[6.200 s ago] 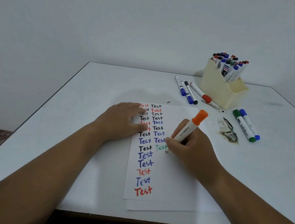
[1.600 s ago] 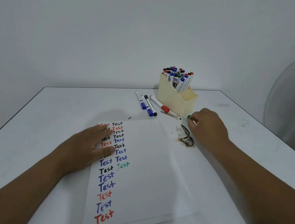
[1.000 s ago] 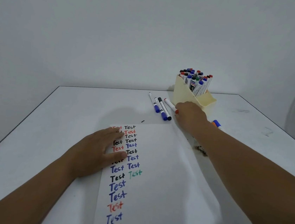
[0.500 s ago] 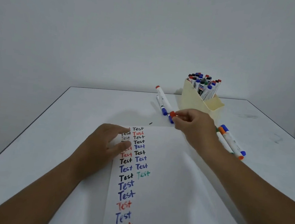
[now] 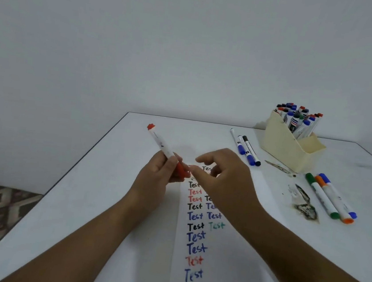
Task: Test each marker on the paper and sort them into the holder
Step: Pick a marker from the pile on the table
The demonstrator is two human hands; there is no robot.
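I hold the red marker (image 5: 165,150) in my left hand (image 5: 156,179), fingers curled round its lower barrel just above the top of the paper (image 5: 227,257), the far end tilted up and away from the sheet. My right hand (image 5: 224,180) hovers just beside it, grasping nothing, thumb and forefinger loosely hooked toward the red cap, which I judge I am about to pull off. Beyond the paper's far right corner sit three markers, two blue-capped (image 5: 242,147) and one black-capped (image 5: 251,153), and just past them the cream holder (image 5: 288,150), already crowded with markers. To the right of the paper lie a dark smudge (image 5: 305,206) on the counter (image 5: 95,195) and three more markers (image 5: 331,199), green, orange and blue. The risks as I see them: a stiff cap could come off with a jerk and streak ink across rows already written, or the bared tip could brush my fingers, and with nothing pinning the paper now, the first stroke could drag it askew.
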